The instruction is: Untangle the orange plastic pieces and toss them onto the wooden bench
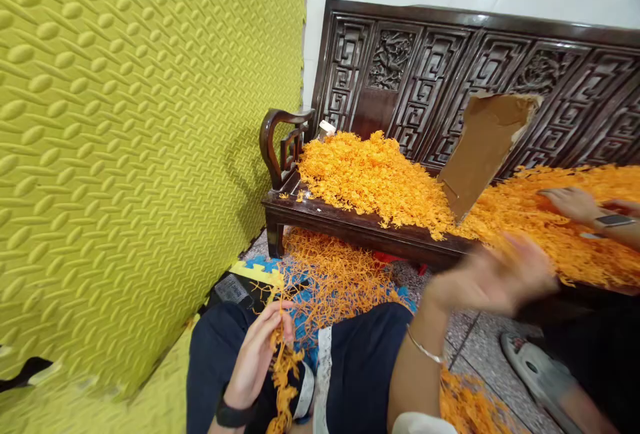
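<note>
My left hand (257, 347) is low over my lap, its fingers closed on a strand of orange plastic pieces (283, 367) that hangs down between my knees. My right hand (493, 277) is raised toward the wooden bench (350, 221) and smeared by motion; its fingers look spread, with nothing visible in them. A large heap of orange plastic pieces (375, 177) covers the bench seat. More orange strands (330, 274) lie on the floor in front of it.
A yellow-green foam mat (125, 154) stands upright on my left. A piece of brown cardboard (483, 151) leans on the bench back. Another person's hand (573, 204) with a wristwatch rests on the pile at right; their sandal (535, 361) is on the tiled floor.
</note>
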The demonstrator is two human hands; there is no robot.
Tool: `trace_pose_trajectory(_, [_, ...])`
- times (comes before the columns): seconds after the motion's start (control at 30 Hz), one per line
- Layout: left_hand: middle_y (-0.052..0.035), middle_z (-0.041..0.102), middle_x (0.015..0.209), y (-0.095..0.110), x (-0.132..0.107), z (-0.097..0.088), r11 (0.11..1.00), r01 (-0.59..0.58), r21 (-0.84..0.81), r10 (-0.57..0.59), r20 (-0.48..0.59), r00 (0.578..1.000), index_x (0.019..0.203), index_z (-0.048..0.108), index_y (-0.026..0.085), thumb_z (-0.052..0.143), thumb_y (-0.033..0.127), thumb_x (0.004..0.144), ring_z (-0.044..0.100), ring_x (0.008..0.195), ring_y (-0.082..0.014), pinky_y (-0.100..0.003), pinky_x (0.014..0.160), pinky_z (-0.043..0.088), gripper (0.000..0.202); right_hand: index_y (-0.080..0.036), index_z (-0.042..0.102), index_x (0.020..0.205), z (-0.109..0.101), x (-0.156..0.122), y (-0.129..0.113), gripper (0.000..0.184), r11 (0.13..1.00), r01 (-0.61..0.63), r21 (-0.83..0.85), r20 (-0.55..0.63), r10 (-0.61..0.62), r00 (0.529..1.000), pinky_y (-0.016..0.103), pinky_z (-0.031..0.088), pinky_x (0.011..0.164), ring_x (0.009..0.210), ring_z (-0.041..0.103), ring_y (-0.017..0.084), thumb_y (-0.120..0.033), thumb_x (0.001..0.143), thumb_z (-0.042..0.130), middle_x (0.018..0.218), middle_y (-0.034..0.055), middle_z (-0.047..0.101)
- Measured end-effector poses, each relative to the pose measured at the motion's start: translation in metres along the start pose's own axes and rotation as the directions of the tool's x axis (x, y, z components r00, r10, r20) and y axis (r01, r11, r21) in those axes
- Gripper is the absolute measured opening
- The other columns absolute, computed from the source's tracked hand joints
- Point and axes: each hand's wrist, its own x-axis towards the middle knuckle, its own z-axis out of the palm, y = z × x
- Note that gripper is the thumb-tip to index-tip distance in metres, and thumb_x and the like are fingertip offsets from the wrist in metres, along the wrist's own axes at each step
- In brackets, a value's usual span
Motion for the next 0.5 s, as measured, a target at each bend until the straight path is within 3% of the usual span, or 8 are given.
trace_pose_trajectory(0.03, [-0.0015,0.06,0.068,0.004,0.001,0.004,1.0,-0.001,0.006,0.001,0.04,0.999,0.099,0.065,0.015,0.057,0.031,0.083,0.054,0.069,-0.0146,-0.026,0.071,0.041,0.024,-0.02,0.034,0.138,0.019,-0.004,0.01,0.077,0.999,0.028,-0.025,0.091,-0.025,0.995,0.05,0.027,0.108,0.135,0.024,0.032,-0.051,0.074,0.061,0.143,0.0096,0.032])
trace_pose_trajectory(0.07, [-0.0034,0.064,0.074,0.008,0.003,0.007,1.0,-0.01,0.016,0.009,0.075,0.997,0.101,0.065,0.016,0.055,0.029,0.085,0.057,0.077,-0.0168,-0.028,0.079,0.041,0.023,-0.012,0.029,0.141,0.036,-0.01,0.022,0.087,0.994,0.065,-0.086,0.302,-0.036,0.953,0.052,0.021,0.111,0.136,0.022,0.034,-0.052,0.071,0.063,0.145,0.0148,0.028])
trace_pose_trajectory(0.1, [-0.0052,0.067,0.081,0.012,0.004,0.011,0.999,-0.028,0.027,0.025,0.102,0.994,0.103,0.065,0.016,0.052,0.027,0.086,0.059,0.086,-0.019,-0.03,0.087,0.038,0.023,-0.01,0.031,0.139,0.05,-0.019,0.034,0.088,0.988,0.088,-0.127,0.487,-0.015,0.873,0.054,0.019,0.111,0.135,0.024,0.035,-0.053,0.07,0.064,0.143,0.0179,0.031])
trace_pose_trajectory(0.17, [-0.0083,0.07,0.097,0.018,0.008,0.017,0.997,-0.07,0.033,0.064,0.145,0.987,0.108,0.064,0.016,0.049,0.025,0.088,0.057,0.105,-0.0233,-0.035,0.1,0.029,0.026,-0.011,0.044,0.131,0.065,-0.044,0.052,0.072,0.982,0.094,-0.163,0.708,0.05,0.705,0.054,0.023,0.108,0.13,0.035,0.034,-0.053,0.074,0.059,0.136,0.0184,0.042])
trace_pose_trajectory(0.33, [-0.0106,0.06,0.126,0.032,0.02,0.027,0.991,-0.109,-0.072,0.123,0.24,0.963,0.123,0.057,0.019,0.048,0.024,0.089,0.044,0.126,-0.0268,-0.041,0.108,0.023,0.035,-0.018,0.064,0.104,0.053,-0.113,0.052,0.033,0.992,-0.122,-0.023,0.874,0.079,0.479,0.04,0.044,0.095,0.104,0.059,0.024,-0.042,0.082,0.056,0.109,0.0104,0.064])
trace_pose_trajectory(0.4, [-0.0099,0.055,0.133,0.036,0.024,0.029,0.988,-0.128,-0.084,0.145,0.252,0.957,0.127,0.053,0.022,0.048,0.022,0.089,0.039,0.13,-0.0254,-0.041,0.11,0.022,0.038,-0.019,0.066,0.098,0.043,-0.131,0.037,0.027,0.978,-0.206,0.019,0.9,0.073,0.43,0.037,0.047,0.09,0.099,0.061,0.022,-0.039,0.083,0.056,0.103,0.0082,0.066])
trace_pose_trajectory(0.43, [-0.0093,0.052,0.135,0.037,0.026,0.03,0.987,-0.142,-0.081,0.158,0.251,0.955,0.129,0.051,0.023,0.047,0.021,0.09,0.036,0.132,-0.0246,-0.041,0.11,0.021,0.039,-0.019,0.066,0.096,0.039,-0.138,0.028,0.025,0.966,-0.254,0.041,0.899,0.076,0.432,0.035,0.047,0.088,0.097,0.062,0.021,-0.038,0.085,0.055,0.1,0.0076,0.067])
trace_pose_trajectory(0.5, [-0.0079,0.048,0.14,0.038,0.028,0.032,0.981,-0.179,-0.073,0.192,0.239,0.952,0.132,0.048,0.024,0.047,0.021,0.09,0.031,0.135,-0.0232,-0.041,0.112,0.017,0.042,-0.018,0.067,0.093,0.032,-0.147,0.011,0.024,0.926,-0.367,0.089,0.865,0.11,0.489,0.033,0.048,0.085,0.093,0.063,0.02,-0.035,0.089,0.05,0.096,0.0072,0.067])
